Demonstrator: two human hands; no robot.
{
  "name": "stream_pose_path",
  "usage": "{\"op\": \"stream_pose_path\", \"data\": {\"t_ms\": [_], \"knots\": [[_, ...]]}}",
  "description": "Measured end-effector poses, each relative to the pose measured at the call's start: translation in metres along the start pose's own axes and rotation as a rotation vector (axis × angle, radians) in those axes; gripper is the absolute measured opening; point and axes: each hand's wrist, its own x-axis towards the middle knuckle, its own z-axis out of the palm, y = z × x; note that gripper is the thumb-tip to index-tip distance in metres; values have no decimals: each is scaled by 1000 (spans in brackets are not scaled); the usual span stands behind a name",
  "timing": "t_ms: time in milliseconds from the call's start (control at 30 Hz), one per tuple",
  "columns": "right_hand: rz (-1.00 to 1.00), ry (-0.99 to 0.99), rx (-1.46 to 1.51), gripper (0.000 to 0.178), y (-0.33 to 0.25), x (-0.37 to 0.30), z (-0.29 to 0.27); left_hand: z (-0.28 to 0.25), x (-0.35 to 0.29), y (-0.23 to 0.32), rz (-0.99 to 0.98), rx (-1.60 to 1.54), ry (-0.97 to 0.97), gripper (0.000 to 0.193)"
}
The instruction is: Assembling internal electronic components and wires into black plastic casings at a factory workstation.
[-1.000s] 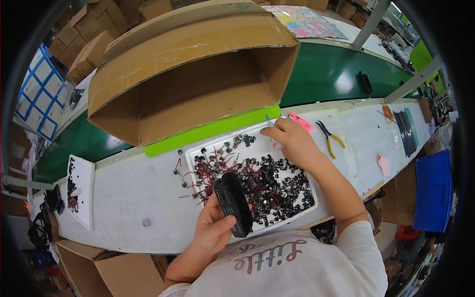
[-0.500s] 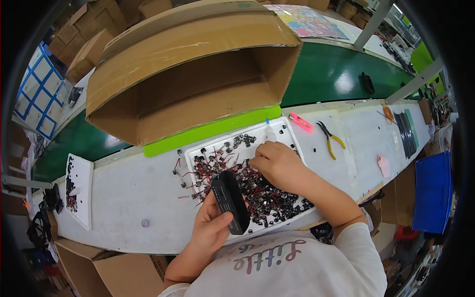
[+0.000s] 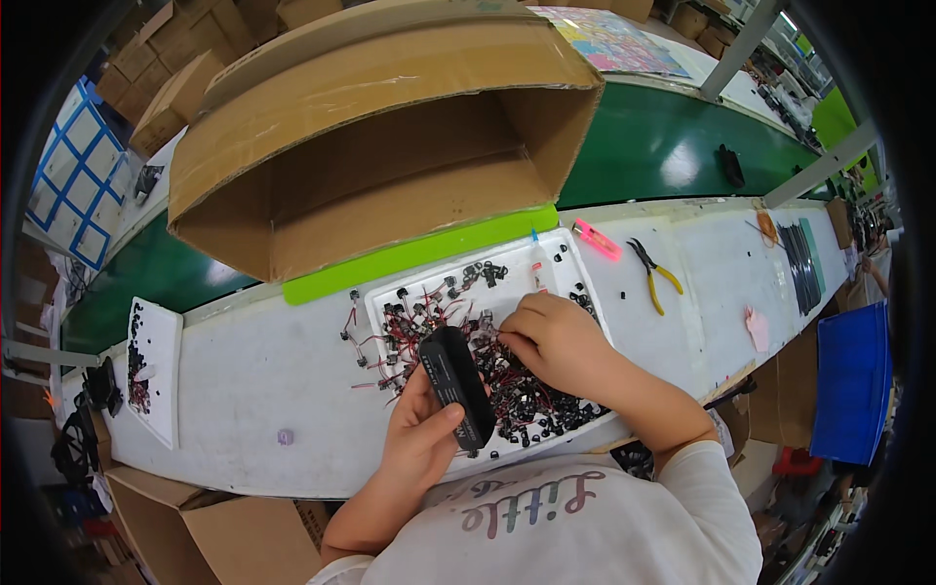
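My left hand (image 3: 421, 434) is wrapped round a black, elongated plastic housing (image 3: 456, 385), hollow along one side and held tilted over the near left part of a white tray (image 3: 375, 310). Loose in that tray lie many small black parts with red and black wires (image 3: 526, 390). Above the heap my right hand (image 3: 556, 341) has its thumb and fingers pinched together, close to the housing's upper end. What the pinch holds is too small to make out. Behind that hand a small tube with a blue tip (image 3: 537, 268) rests in the tray.
A big open cardboard box (image 3: 390, 136) stands behind the tray on a bright green board (image 3: 419, 255). To the right lie a pink marker-like item (image 3: 597, 240) and yellow-handled pliers (image 3: 655, 277). A second white tray (image 3: 166, 380) is at far left, a blue bin (image 3: 853, 380) at far right.
My right hand has shifted slightly down and right, its fingertips still pinched, exposing more of the blue-tipped tube. My left hand keeps the housing, now turned a little.
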Motion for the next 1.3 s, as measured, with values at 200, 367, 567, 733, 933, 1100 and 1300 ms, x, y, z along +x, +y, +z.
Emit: {"op": "stream_pose_path", "data": {"t_ms": [200, 367, 567, 733, 933, 1100, 1300], "knots": [[-127, 67, 127, 8, -17, -2, -11, -1, 0, 1, -67, -57, -40, 65], [-164, -11, 228, 12, -18, -8, -9, 6, 1, 3, -11, -63, -100, 69], [-131, 4, 342, 14, -24, -10, -11, -4, -3, -2, -82, -122, -155, 65], [-233, 62, 337, 13, -22, -14, -15, -11, -5, 0, -159, -249, -208, 60], [-219, 263, 489, 16, -38, -7, -28, -15, -3, -4, -251, -324, -256, 58], [-209, 123, 427, 20, -44, -1, -26, -5, -7, -4, -296, -291, -264, 58], [-234, 104, 265, 24, -48, 1, -26, -4, -8, -5, -306, -283, -233, 57]]}}
